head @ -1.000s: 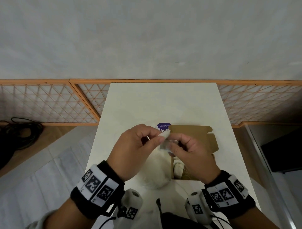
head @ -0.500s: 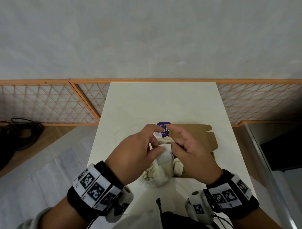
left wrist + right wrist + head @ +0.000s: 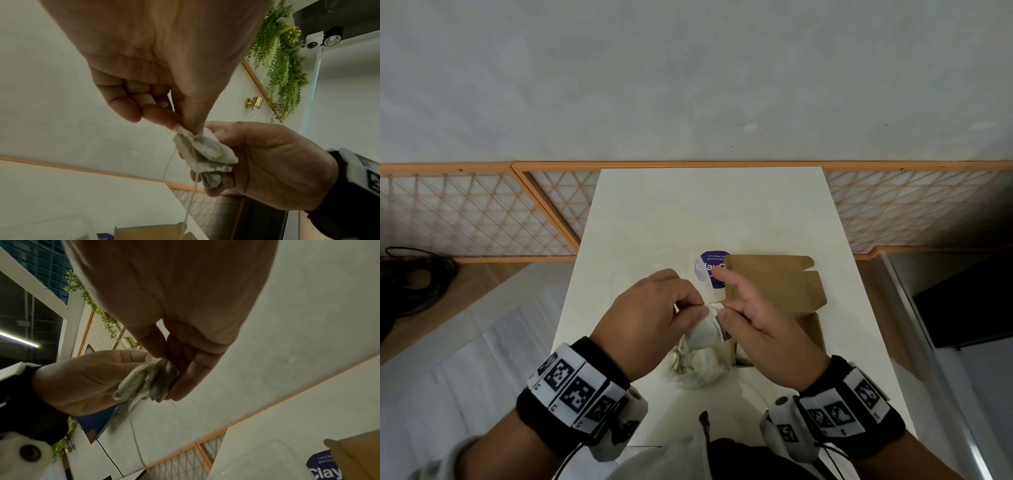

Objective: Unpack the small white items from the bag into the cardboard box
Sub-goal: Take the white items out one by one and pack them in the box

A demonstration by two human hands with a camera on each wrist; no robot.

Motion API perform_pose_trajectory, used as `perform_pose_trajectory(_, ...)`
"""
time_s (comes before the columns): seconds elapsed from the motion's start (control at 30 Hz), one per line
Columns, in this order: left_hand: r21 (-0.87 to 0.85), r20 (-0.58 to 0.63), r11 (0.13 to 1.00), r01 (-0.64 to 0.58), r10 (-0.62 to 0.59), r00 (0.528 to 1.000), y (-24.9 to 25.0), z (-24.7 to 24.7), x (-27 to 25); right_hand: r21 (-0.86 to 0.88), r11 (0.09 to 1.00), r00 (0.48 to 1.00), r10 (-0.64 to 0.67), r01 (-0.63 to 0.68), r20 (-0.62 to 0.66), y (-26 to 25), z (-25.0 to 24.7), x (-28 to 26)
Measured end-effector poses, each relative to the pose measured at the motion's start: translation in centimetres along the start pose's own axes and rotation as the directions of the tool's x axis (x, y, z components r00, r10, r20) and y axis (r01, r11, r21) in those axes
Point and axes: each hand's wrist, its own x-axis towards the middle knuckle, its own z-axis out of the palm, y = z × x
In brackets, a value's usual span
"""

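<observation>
Both hands hold a small bunch of white sachets (image 3: pixel 707 329) in the air just above a clear plastic bag (image 3: pixel 698 368) that lies on the white table and holds more of them. My left hand (image 3: pixel 700 306) pinches the top corner of the sachets (image 3: pixel 205 151) between thumb and fingers. My right hand (image 3: pixel 722 313) grips the bunch from the right, its index finger stretched out. Thin strings (image 3: pixel 191 194) hang down from the bunch. The open cardboard box (image 3: pixel 816 329) stands right of the bag, partly hidden by my right hand, its lid (image 3: pixel 774 284) folded back.
A clear lid with a round purple label (image 3: pixel 710 270) lies on the table (image 3: pixel 705 212) just behind the hands, left of the box lid. An orange lattice fence (image 3: pixel 482 212) runs along the wall behind the table. Black cables (image 3: pixel 410 277) lie on the floor at far left.
The hands have sunk slightly toward the bag. The sachets hang lower between them, and my right index finger has straightened out.
</observation>
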Motion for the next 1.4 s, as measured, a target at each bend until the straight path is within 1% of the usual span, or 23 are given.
perform_pose_trajectory(0.1, -0.029, -0.013, 1.0, -0.01, 0.01, 1.0, -0.5, 0.7, 0.2, 0.015, 0.999, 0.999, 0.047, -0.047, 0.0, 0.2, 0.2, 0.0)
perform_pose_trajectory(0.2, -0.076, 0.031, 0.997, 0.008, -0.006, 0.999, -0.6, 1.6, 0.4, -0.002, 0.996, 0.996, 0.089, -0.089, -0.011, 0.9, 0.4, 0.2)
perform_pose_trajectory(0.27, -0.064, 0.051, 0.998, -0.021, 0.024, 0.998, -0.3, 2.2, 0.5, -0.036, 0.992, 0.992, 0.117, -0.118, -0.035, 1.6, 0.3, 0.2)
perform_pose_trajectory(0.33, -0.048, 0.023, 0.997, -0.06, 0.061, 0.998, 0.1, 2.9, 0.7, -0.045, 0.99, 0.99, 0.131, -0.133, -0.045, 2.1, 0.0, 0.3)
perform_pose_trajectory(0.43, -0.108, -0.037, 0.991, -0.079, 0.075, 0.996, 1.0, 3.5, 1.3, -0.079, 0.992, 0.991, 0.091, -0.099, -0.099, 2.6, -0.7, 0.3)
perform_pose_trajectory(0.57, -0.23, -0.063, 0.968, -0.103, 0.091, 0.994, 2.0, 3.7, 2.0, -0.128, 0.991, 0.989, 0.003, -0.023, -0.148, 2.7, -2.4, 0.2)
perform_pose_trajectory(0.63, -0.282, -0.072, 0.956, -0.08, 0.062, 0.995, 2.1, 3.9, 2.4, -0.178, 0.984, 0.983, -0.021, -0.012, -0.183, 2.8, -3.8, 0.0)
perform_pose_trajectory(0.7, -0.301, -0.064, 0.953, -0.034, 0.015, 0.998, 1.5, 4.4, 2.6, -0.221, 0.974, 0.963, -0.011, -0.051, -0.271, 3.0, -5.4, -0.6)
perform_pose_trajectory(0.77, -0.279, -0.03, 0.96, 0.022, -0.032, 0.999, 0.2, 5.3, 2.6, -0.258, 0.961, 0.934, 0.0, -0.098, -0.356, 3.3, -7.1, -1.5)
perform_pose_trajectory(0.87, -0.187, 0.055, 0.974, 0.13, -0.122, 0.991, -2.7, 7.0, 2.2, -0.336, 0.922, 0.911, 0.037, -0.19, -0.411, 5.0, -9.6, -3.2)
perform_pose_trajectory(0.97, -0.108, 0.129, 0.967, 0.232, -0.218, 0.967, -5.6, 8.7, 1.1, -0.476, 0.828, 0.922, 0.118, -0.296, -0.369, 8.4, -11.3, -4.6)
perform_pose_trajectory(1.07, -0.031, 0.203, 0.946, 0.321, -0.309, 0.929, -8.0, 10.3, -0.1, -0.586, 0.743, 0.942, 0.195, -0.324, -0.274, 12.1, -11.1, -4.9)
perform_pose_trajectory(1.13, 0.018, 0.257, 0.933, 0.36, -0.353, 0.9, -9.3, 11.3, -0.9, -0.615, 0.708, 0.938, 0.26, -0.346, -0.228, 15.0, -10.4, -4.4)
perform_pose_trajectory(1.23, 0.051, 0.304, 0.918, 0.394, -0.39, 0.869, -10.5, 12.3, -1.9, -0.602, 0.682, 0.902, 0.396, -0.415, -0.173, 18.5, -9.0, -2.7)
perform_pose_trajectory(1.3, 0.068, 0.313, 0.908, 0.413, -0.412, 0.856, -10.9, 12.7, -2.3, -0.58, 0.681, 0.867, 0.49, -0.447, -0.092, 20.0, -8.0, -1.3)
perform_pose_trajectory(1.33, 0.073, 0.313, 0.905, 0.42, -0.42, 0.852, -11.1, 12.7, -2.4, -0.583, 0.672, 0.85, 0.523, -0.457, -0.064, 20.6, -7.5, -0.7)
perform_pose_trajectory(1.4, 0.073, 0.31, 0.899, 0.431, -0.431, 0.847, -11.2, 12.6, -2.5, -0.59, 0.649, 0.829, 0.555, -0.48, -0.064, 21.9, -6.8, 0.4)
